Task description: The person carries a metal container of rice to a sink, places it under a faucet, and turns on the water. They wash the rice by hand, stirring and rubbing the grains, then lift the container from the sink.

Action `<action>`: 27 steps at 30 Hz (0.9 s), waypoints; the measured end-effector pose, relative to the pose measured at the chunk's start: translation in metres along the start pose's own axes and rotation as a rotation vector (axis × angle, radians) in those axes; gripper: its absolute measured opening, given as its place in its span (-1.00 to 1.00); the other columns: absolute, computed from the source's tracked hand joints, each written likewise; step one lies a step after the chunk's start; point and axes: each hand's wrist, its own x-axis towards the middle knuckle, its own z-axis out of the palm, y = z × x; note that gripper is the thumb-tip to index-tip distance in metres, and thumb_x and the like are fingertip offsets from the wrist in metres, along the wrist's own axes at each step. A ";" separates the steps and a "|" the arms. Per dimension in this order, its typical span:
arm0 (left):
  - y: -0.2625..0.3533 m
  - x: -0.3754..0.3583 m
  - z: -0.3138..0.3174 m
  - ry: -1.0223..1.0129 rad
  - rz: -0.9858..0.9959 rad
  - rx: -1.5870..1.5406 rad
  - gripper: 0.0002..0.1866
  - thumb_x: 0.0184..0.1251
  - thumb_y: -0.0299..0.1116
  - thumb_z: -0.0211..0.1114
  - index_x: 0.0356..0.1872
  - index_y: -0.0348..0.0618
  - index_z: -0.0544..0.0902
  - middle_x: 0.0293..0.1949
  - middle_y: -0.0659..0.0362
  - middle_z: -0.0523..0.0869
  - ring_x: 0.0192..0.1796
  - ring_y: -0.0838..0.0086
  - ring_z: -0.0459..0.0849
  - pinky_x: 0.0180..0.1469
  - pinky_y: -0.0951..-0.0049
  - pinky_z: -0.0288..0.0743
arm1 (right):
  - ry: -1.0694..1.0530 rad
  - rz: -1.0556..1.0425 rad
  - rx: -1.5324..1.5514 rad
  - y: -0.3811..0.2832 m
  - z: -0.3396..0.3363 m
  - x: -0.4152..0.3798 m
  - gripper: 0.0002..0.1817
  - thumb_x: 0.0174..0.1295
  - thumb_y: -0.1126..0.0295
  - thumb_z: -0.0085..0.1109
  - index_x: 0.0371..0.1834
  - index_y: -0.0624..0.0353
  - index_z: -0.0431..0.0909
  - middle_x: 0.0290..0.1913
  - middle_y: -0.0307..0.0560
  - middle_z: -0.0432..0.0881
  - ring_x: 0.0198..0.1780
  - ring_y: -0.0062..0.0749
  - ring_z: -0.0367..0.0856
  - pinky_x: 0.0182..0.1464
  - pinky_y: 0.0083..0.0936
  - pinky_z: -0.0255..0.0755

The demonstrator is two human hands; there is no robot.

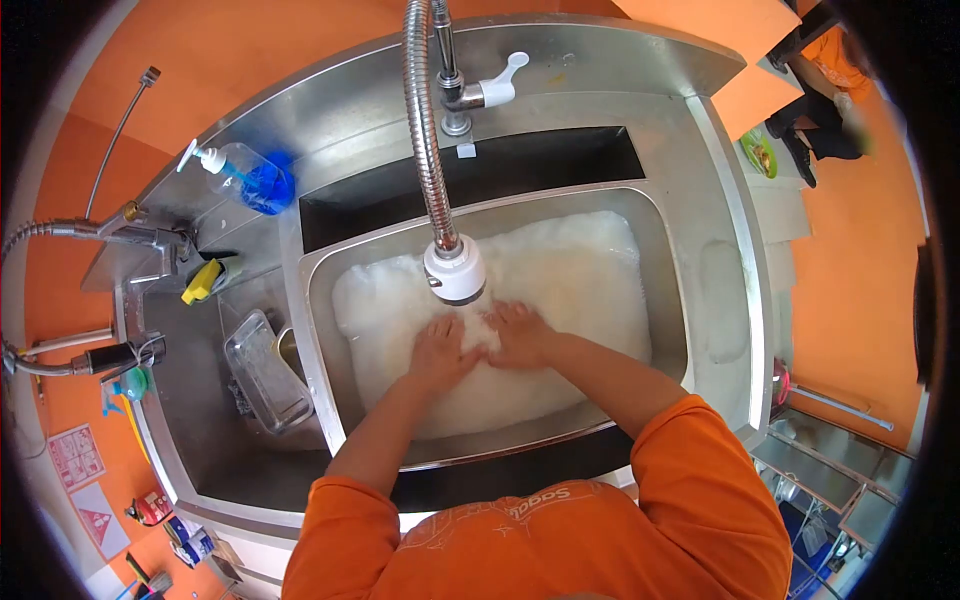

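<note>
Both hands are in a large metal basin (pixel 672 290) filled with a pale, cloudy white mass (pixel 580 280). My left hand (pixel 440 352) rests on the white mass with its fingers spread. Beside it, my right hand (pixel 518 335) lies with fingers apart, its thumb close to the left one. Nothing shows in either grip. Just above the hands hangs a white spray head (pixel 455 272) on a flexible metal hose (pixel 424 130). Whether water runs from it is hard to tell.
A soap bottle with blue liquid (pixel 265 185) stands at the upper left. In the left sink are a metal tray (pixel 266 370) and a yellow object (pixel 202 281). A white-handled tap (pixel 500 88) is behind the basin. Another person (pixel 825 100) is at the upper right.
</note>
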 end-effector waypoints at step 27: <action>-0.064 0.044 0.012 -0.473 -0.161 0.320 -0.62 0.14 -0.19 -0.04 -0.13 -0.19 0.54 0.01 0.04 0.47 0.10 0.25 0.39 0.12 0.26 0.21 | -0.563 0.330 -0.230 0.042 -0.004 0.044 -0.56 0.05 0.02 -0.10 -0.07 -0.03 0.51 0.00 -0.08 0.49 0.07 -0.21 0.41 0.09 -0.26 0.23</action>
